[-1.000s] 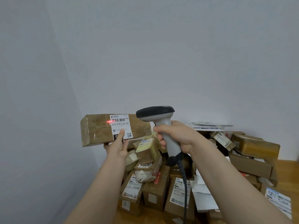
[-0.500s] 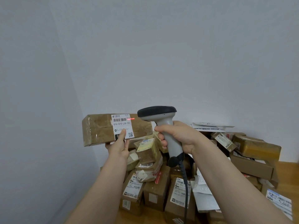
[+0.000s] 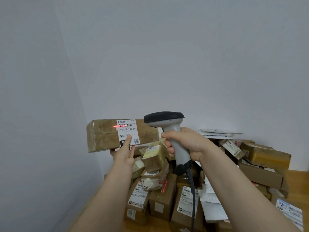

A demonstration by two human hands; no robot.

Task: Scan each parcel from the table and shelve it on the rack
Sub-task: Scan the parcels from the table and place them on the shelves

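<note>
1. Currently your left hand (image 3: 124,154) holds the brown parcel (image 3: 103,134) up from below, thumb pressed on its white label (image 3: 127,131); the other fingers are hidden behind the box.
2. Your right hand (image 3: 187,143) is curled round the grey scanner (image 3: 173,139) by its handle, with the head pointing at the parcel just beside it.
3. A red laser line (image 3: 120,126) lies across the label's barcode.
4. The parcel is in the air above the table's (image 3: 299,183) far left corner, over the heap of other parcels (image 3: 160,203) — the scanner's cable (image 3: 193,198) hangs down in front of them.
</note>
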